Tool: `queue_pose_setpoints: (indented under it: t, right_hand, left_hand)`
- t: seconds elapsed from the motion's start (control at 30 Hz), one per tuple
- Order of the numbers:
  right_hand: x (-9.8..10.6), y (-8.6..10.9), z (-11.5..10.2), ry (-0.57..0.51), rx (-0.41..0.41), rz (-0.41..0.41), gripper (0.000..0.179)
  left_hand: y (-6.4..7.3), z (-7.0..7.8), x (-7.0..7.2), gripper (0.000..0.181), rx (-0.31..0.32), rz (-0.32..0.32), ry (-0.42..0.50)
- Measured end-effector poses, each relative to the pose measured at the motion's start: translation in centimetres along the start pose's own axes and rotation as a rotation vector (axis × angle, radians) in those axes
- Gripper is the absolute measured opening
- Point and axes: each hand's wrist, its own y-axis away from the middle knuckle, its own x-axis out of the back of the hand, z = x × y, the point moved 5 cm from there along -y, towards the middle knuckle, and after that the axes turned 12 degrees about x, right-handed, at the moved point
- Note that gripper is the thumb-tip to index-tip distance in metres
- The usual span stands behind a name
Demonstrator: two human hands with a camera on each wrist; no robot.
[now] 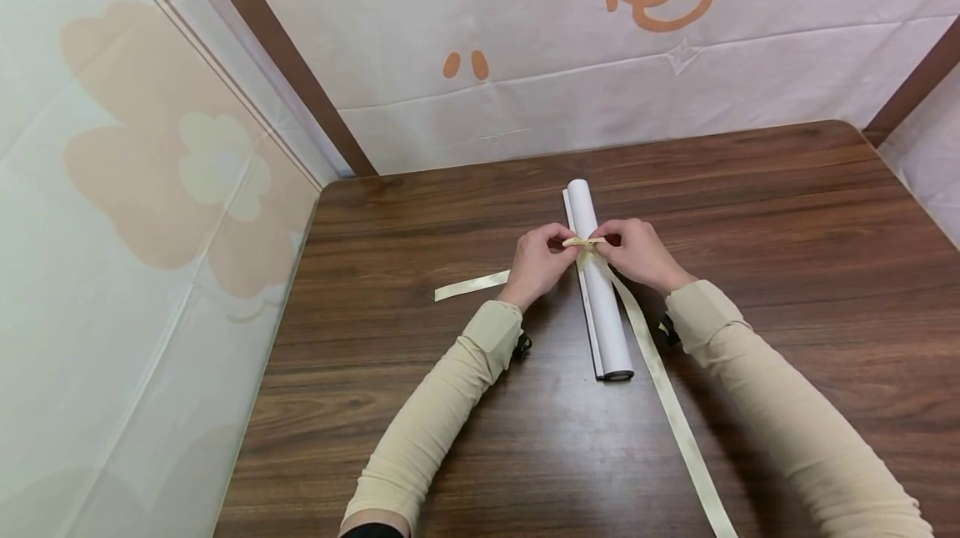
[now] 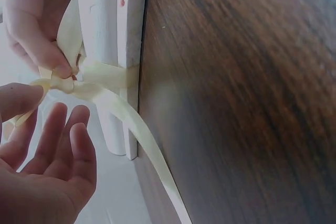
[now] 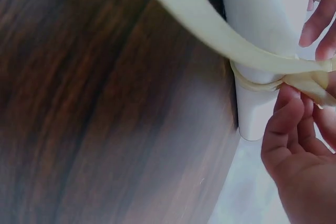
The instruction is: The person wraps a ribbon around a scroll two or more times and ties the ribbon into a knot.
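A rolled white sheet point(image 1: 609, 323) lies lengthwise on the table, dark along its underside and near end. Around its middle runs a pale yellow ribbon point(image 1: 673, 413), gathered into a knot with loops on top. My left hand point(image 1: 538, 263) pinches a ribbon loop point(image 2: 32, 88) between thumb and finger on the left side, its other fingers loosely bent. From the right, my right hand point(image 1: 641, 256) pinches the ribbon close to the knot point(image 2: 63, 81). One ribbon tail point(image 1: 471, 285) stretches left past the left hand; the longer one trails toward the front.
The brown wood-grain table point(image 1: 360, 371) meets a white printed cloth point(image 1: 420, 37) at the back. Another pale cloth with a flower print point(image 1: 150, 188) hangs along the left edge. Both forearms wear cream sleeves point(image 1: 435, 413).
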Motion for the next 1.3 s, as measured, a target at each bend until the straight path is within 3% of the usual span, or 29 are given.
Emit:
queue_pose_setpoints:
  t: [0.47, 0.93, 1.3]
  right_hand:
    - [0.5, 0.3, 0.1, -0.076, -0.068, -0.069, 0.031]
    - [1.2, 0.6, 0.4, -0.023, 0.024, -0.034, 0.021]
    - [1.8, 0.8, 0.7, 0.033, 0.021, -0.044, 0.020]
  left_hand:
    - [0.1, -0.2, 0.3, 0.011, 0.021, 0.022, -0.018]
    - [0.0, -0.6, 0.7, 0.012, 0.020, 0.057, -0.032]
    - [0.0, -1.2, 1.1, 0.016, 0.009, 0.047, -0.051]
